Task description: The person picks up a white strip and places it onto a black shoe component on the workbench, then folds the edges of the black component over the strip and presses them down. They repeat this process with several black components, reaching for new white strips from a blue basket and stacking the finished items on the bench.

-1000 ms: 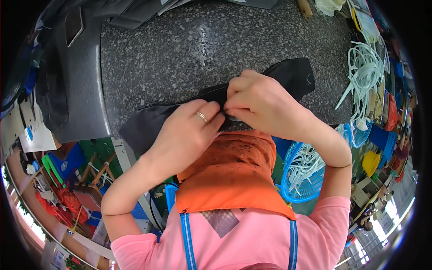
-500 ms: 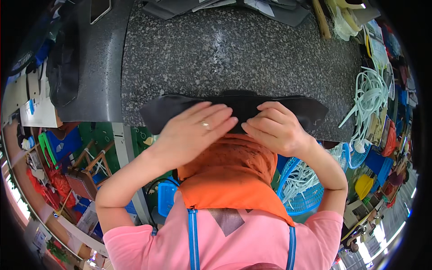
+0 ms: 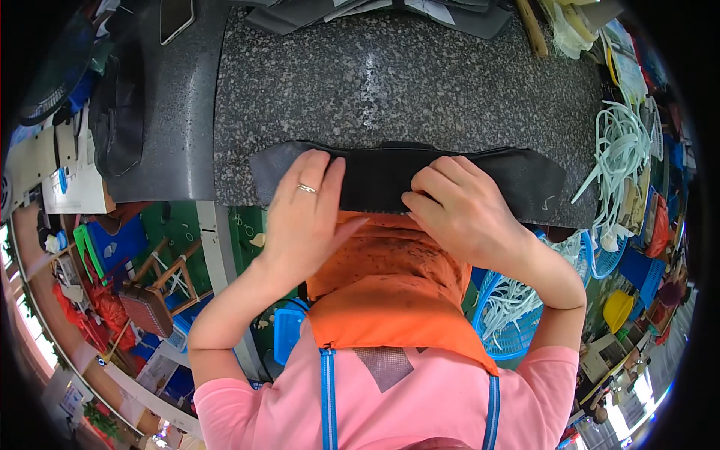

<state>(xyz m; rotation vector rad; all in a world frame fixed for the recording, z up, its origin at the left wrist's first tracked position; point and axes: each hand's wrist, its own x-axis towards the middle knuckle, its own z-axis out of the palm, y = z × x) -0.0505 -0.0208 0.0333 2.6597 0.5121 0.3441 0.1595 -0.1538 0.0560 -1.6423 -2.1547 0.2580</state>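
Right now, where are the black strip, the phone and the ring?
Black strip [image 3: 375,176]: head view, on its middle.
Phone [image 3: 177,19]: head view, on its flat face.
Ring [image 3: 307,188]: head view, on its band.

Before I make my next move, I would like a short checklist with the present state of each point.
1. Black piece on the speckled slab: ok, along the near edge.
2. Left hand at the piece: ok, over its left part.
3. Right hand at the piece: ok, fingers curled.
4. Phone apart from the piece: ok, far left.
5. Underside of the piece: cannot tell, hidden.
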